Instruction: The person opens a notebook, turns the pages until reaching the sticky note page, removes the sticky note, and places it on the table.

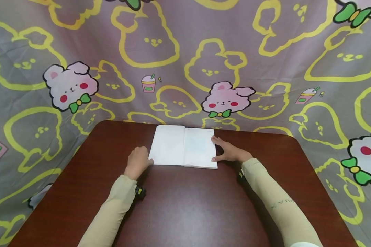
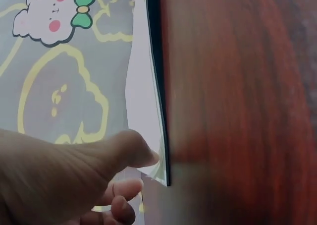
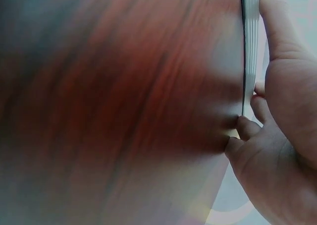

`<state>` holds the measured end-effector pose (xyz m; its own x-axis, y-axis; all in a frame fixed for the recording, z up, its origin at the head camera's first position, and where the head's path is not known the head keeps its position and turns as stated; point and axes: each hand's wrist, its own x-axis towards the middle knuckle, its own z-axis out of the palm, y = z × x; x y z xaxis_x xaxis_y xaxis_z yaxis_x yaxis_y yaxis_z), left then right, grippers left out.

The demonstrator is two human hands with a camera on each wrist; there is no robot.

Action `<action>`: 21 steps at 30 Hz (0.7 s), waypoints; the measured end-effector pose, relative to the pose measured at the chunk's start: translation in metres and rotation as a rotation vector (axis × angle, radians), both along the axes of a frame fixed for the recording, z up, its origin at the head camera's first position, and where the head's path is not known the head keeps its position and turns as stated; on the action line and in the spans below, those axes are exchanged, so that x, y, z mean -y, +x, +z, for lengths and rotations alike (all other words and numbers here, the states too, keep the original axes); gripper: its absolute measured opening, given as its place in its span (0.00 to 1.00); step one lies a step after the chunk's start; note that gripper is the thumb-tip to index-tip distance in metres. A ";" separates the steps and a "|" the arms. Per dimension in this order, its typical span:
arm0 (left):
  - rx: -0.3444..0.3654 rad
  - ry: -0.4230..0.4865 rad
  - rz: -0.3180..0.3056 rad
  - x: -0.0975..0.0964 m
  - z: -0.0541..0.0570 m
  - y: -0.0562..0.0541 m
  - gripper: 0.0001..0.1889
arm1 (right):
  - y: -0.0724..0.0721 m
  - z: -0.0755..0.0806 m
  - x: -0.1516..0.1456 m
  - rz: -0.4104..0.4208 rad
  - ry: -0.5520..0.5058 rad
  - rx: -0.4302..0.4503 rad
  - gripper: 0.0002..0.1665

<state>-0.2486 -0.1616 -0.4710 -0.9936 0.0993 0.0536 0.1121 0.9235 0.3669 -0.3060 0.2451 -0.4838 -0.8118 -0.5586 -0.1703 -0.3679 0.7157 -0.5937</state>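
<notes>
A book point(image 1: 168, 145) lies spread flat near the far edge of the table, its two white pages facing up. Faint bluish print point(image 1: 198, 144) shows on the right page, and the cover's dark edge shows in both wrist views. My left hand point(image 1: 137, 161) is at the book's near left corner. In the left wrist view its thumb point(image 2: 141, 150) presses on the page corner, with the other fingers bent beside the edge. At the right edge, my right hand point(image 1: 230, 151) holds the book, its thumb by the near corner and its fingers point(image 3: 247, 128) farther along that edge.
The dark red-brown wooden table point(image 1: 185, 206) has rounded far corners. Behind it and along both sides hangs a grey cloth point(image 1: 173, 41) with yellow outlines and cartoon rabbits. A dark strap point(image 1: 140, 192) sits at the left wrist.
</notes>
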 end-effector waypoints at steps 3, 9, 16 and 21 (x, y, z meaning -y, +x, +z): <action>-0.063 -0.063 -0.007 -0.005 -0.002 -0.003 0.14 | 0.001 -0.001 0.000 0.006 -0.002 -0.003 0.65; -0.198 -0.203 -0.089 -0.033 0.000 -0.010 0.20 | 0.001 -0.001 -0.002 -0.005 -0.018 0.003 0.66; -0.238 -0.234 -0.234 -0.068 0.001 -0.024 0.22 | -0.001 -0.005 -0.003 0.003 0.005 -0.008 0.66; -0.127 -0.254 -0.293 -0.086 0.002 -0.041 0.28 | -0.001 -0.005 -0.002 0.008 -0.010 -0.027 0.65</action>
